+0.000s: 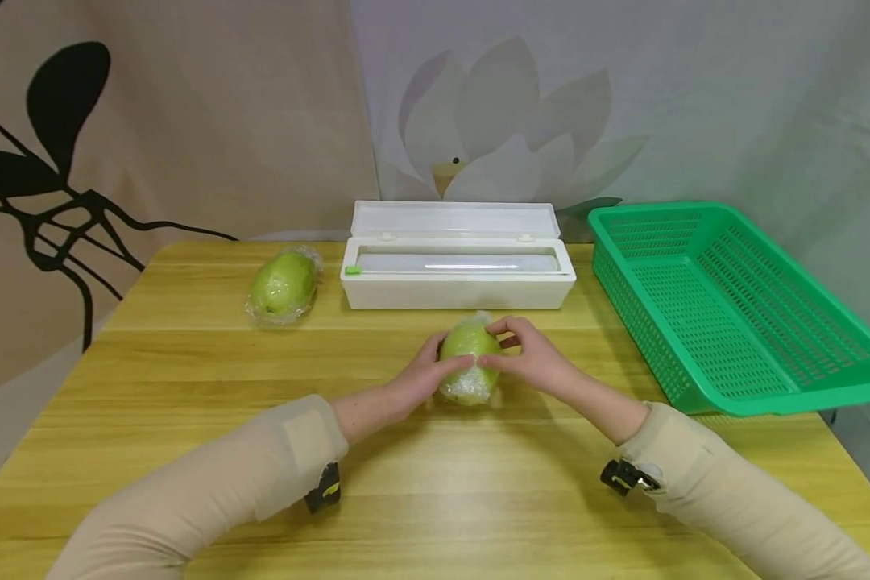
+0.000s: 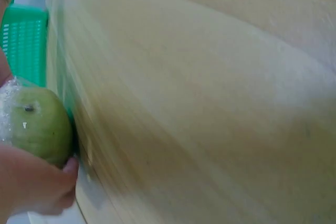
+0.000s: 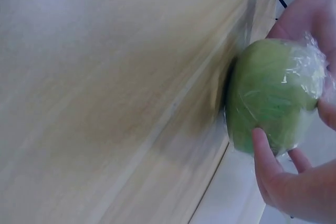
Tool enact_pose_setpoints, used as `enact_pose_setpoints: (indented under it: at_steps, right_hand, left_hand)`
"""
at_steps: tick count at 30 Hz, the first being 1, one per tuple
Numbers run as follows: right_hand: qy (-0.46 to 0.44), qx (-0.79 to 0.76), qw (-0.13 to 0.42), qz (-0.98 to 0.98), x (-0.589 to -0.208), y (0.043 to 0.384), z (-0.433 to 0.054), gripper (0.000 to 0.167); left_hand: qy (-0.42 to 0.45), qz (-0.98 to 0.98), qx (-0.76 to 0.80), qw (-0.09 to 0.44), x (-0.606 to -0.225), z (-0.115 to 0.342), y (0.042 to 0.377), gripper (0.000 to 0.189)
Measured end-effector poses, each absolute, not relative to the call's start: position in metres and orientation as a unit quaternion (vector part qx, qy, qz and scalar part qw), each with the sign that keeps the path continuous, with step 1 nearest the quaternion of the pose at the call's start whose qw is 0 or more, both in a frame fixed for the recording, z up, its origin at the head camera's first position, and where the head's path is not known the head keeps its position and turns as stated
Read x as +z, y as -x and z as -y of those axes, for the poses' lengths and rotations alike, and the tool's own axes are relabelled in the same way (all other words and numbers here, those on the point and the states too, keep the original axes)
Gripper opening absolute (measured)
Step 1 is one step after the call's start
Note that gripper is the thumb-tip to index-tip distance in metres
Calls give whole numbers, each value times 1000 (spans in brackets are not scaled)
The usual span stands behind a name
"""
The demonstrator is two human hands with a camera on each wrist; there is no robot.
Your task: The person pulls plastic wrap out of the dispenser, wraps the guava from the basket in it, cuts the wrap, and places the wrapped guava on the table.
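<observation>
A green fruit (image 1: pixel 470 341) wrapped in clear cling film is between both hands at the middle of the table. My left hand (image 1: pixel 415 380) grips its left side, the thumb lying across the film. On its right side my right hand (image 1: pixel 536 362) holds on with curled fingers, thumb near the left thumb. In the left wrist view the fruit (image 2: pixel 44 124) shows a short dark stem stub, with crinkled film beside it. From the right wrist view, a fingertip presses the film-covered fruit (image 3: pixel 270 93), and film bunches at its right end.
Behind the hands stands a white cling film dispenser (image 1: pixel 457 295), lid raised, a roll inside. A second film-wrapped green fruit (image 1: pixel 284 286) lies at the back left. On the right is a large green plastic basket (image 1: pixel 641 338). A printed curtain (image 1: pixel 261 121) hangs behind the wooden table (image 1: pixel 449 515).
</observation>
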State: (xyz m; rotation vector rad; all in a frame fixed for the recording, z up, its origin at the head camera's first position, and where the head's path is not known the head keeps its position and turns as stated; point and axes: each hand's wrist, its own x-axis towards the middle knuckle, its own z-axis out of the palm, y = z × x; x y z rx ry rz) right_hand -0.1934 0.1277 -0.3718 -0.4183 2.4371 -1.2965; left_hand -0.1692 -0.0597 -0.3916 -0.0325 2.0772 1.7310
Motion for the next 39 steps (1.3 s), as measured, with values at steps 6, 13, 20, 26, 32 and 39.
enact_pose_setpoints:
  at_steps: [6, 13, 20, 26, 32, 39]
  right_hand:
    - [143, -439, 184, -868, -370, 194, -131, 52]
    - [129, -432, 176, -875, -367, 194, -131, 51]
    - [117, -482, 201, -845, -366, 194, -130, 54]
    - [108, -496, 206, -837, -369, 195, -133, 53]
    - [116, -494, 218, -834, -372, 196, -136, 52]
    - [127, -415, 182, -882, -374, 195, -131, 55]
  left_hand:
    - [43, -765, 617, 178, -393, 55, 167, 71]
    - [50, -750, 633, 186, -390, 55, 170, 64]
    - [65, -736, 654, 165, -382, 62, 175, 51]
    - [87, -732, 654, 171, -384, 72, 181, 68]
    - [61, -740, 624, 245, -386, 72, 184, 67]
    - [46, -744, 619, 247, -384, 65, 181, 67]
